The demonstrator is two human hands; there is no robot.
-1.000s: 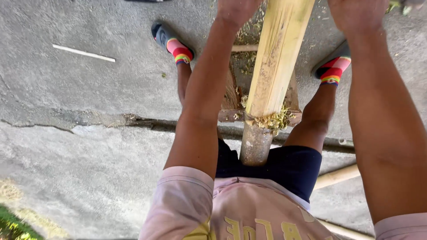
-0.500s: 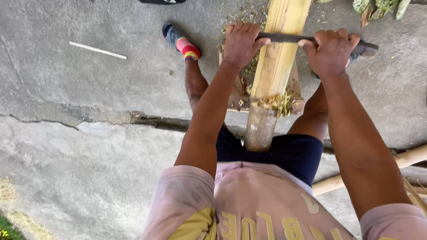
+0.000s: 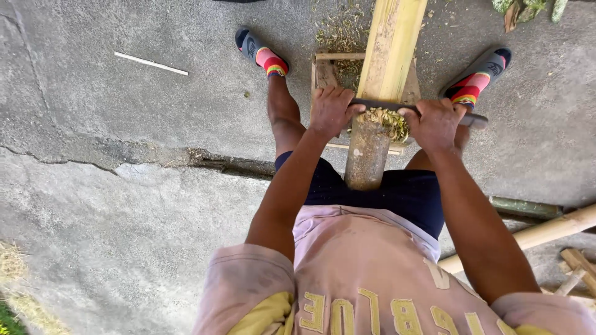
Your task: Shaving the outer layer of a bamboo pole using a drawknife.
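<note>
Left hand [image 3: 330, 110] and right hand [image 3: 436, 124] each grip an end of the drawknife [image 3: 379, 105] across the bamboo pole [image 3: 385, 68]. If the blade skips over the piled shavings [image 3: 386, 119], it could jerk nearward toward the thighs.

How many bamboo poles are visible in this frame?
3: the large bamboo pole being scraped between the person's legs, a pale pole at right, and a green one just above it. Others may lie beyond the frame.
</note>
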